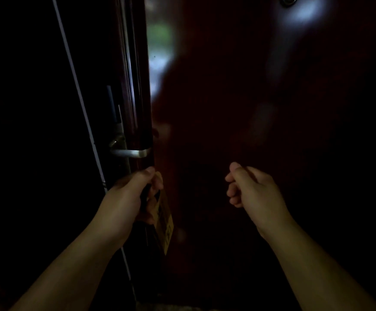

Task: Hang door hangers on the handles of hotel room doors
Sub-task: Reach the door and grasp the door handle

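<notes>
Dark red lacquer fills most of what I see: a glossy door (261,131) takes up the right of the view, with pale reflections on it and a round peephole (289,0) at the far top edge. The door's narrow edge (137,86) runs up the middle, and a silver lever handle (129,153) sticks out beside it from a metal lock plate (120,131). My left hand (133,194) sits just below that handle, fingers and thumb curled round the upper part of a yellowish door hanger (165,223). The hanger droops down from the grip against the door's near edge and is not on the handle. My right hand (249,187) is raised to the right, well apart from the left, fingers curled into a fist with nothing in it. Everything left of the thin white frame strip (75,81) is too dark to read.
</notes>
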Tool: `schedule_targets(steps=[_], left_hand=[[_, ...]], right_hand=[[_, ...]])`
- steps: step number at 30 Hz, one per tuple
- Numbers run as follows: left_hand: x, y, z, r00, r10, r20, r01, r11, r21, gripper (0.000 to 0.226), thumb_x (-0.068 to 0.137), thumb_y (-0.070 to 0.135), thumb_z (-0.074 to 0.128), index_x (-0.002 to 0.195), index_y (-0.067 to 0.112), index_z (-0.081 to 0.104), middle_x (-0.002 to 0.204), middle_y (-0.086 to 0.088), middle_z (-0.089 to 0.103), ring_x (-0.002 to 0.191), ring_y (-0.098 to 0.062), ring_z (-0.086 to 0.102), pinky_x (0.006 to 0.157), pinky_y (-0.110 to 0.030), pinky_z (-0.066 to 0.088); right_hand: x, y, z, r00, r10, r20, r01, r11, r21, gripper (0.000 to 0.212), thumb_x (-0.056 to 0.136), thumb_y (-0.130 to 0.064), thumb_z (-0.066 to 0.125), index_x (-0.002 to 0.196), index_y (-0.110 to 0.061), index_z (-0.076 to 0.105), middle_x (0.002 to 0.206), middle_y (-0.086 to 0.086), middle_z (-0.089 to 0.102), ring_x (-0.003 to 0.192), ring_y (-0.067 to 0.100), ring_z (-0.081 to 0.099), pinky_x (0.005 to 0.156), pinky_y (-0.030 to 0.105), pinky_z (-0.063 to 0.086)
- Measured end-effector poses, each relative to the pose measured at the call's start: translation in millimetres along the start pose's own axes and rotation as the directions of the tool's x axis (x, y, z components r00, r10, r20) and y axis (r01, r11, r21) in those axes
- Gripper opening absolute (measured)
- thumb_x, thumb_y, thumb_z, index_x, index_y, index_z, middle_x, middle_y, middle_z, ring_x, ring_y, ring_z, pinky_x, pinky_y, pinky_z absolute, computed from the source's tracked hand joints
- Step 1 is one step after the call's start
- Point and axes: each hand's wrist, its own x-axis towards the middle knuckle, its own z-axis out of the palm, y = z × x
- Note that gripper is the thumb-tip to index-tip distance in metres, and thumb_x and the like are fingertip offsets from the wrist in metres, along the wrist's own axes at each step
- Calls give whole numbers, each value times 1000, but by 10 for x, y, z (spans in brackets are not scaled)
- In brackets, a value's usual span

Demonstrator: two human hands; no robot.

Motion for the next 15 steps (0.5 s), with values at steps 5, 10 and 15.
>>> schedule_targets(steps=[5, 10, 15], left_hand=[[148, -11, -31, 989, -34, -146, 29, 999, -38, 41, 97, 42, 47, 70, 18, 65, 64, -1, 48, 51, -14, 45, 47, -31, 37], [-26, -119, -16, 944, 1, -330, -14, 999, -37, 41, 98, 39, 45, 69, 17, 65, 63, -3, 47, 51, -17, 46, 46, -31, 38], [-280, -174, -23, 854, 63, -516, -48, 998, 42, 44, 100, 34, 45, 70, 5, 60, 58, -5, 51, 49, -18, 50, 43, -28, 42]], right_hand=[[420, -74, 224, 985, -65, 157, 73, 996, -49, 32, 95, -49, 50, 86, -23, 67, 76, -2, 66, 70, 11, 64, 64, 25, 48], [833, -134, 473, 922, -206, 329, 230, 972, -38, 31, 94, -47, 54, 80, -22, 66, 70, -3, 65, 65, 10, 62, 64, 27, 48], [1025, -84, 821, 783, -425, 453, 485, 874, -18, 19, 92, -40, 62, 82, -23, 61, 71, -4, 59, 61, 6, 54, 51, 12, 37]])
